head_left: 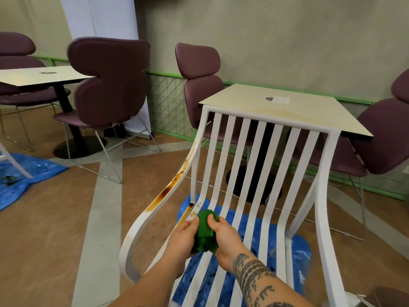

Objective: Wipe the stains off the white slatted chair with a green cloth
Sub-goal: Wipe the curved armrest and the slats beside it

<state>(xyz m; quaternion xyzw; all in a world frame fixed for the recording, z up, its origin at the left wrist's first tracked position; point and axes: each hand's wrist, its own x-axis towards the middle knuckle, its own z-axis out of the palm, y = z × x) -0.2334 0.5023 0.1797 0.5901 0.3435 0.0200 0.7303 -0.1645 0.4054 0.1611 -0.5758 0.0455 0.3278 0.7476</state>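
Presently both hands, left hand (184,234) and right hand (223,237), are gripping the bunched green cloth (204,232) over the stained white slatted chair (243,165).

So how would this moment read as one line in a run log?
left hand: grips green cloth | right hand: grips it too | white slatted chair: brown stains on left armrest

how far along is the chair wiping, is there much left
Early on. Nothing looks clearly wiped yet; on the white slatted chair the back slats show white. In hand: left hand and right hand both grip the bunched green cloth at the seat's left rear corner. Left to do: brown stains along the left-side armrest and a brown streak on the seat edge beside the cloth.
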